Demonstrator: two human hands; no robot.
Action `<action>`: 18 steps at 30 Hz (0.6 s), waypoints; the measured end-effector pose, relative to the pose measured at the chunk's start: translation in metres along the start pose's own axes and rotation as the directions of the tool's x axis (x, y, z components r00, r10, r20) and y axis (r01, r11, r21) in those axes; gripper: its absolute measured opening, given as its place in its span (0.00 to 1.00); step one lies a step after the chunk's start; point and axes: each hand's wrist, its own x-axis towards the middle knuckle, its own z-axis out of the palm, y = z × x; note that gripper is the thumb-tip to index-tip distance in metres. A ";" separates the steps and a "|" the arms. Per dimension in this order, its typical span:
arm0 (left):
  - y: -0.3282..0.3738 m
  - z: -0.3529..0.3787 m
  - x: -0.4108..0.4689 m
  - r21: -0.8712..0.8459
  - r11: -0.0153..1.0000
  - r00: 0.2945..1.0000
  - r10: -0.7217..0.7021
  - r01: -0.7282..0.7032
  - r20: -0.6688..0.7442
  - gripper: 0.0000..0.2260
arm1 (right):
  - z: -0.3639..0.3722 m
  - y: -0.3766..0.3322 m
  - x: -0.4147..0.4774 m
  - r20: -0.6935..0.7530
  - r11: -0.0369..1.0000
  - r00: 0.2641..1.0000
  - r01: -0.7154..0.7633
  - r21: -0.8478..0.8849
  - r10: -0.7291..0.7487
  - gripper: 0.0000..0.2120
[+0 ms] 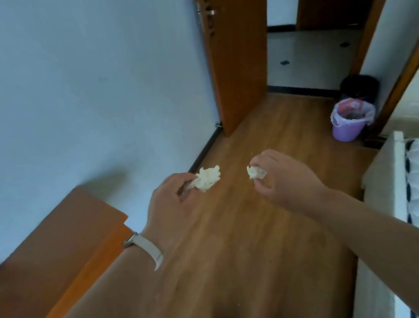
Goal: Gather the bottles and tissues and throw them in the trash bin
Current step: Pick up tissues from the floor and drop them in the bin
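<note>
Left hand (167, 203) pinches a crumpled tissue (207, 178); right hand (281, 176) pinches a smaller tissue wad (256, 173). Both held over the wood floor (238, 234), well short of the purple trash bin (348, 126) by the doorway.

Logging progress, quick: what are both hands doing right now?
Left hand: pinching a crumpled tissue.
Right hand: pinching a smaller tissue wad.

No readable text, label or number shows anywhere.

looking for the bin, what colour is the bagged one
The trash bin is light purple, head view.
</note>
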 end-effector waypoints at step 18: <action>0.018 0.121 0.234 -0.227 0.964 0.956 0.192 -0.141 0.222 0.08 | -0.025 0.132 0.106 -0.143 0.907 0.911 -0.403 -0.118 0.386 0.12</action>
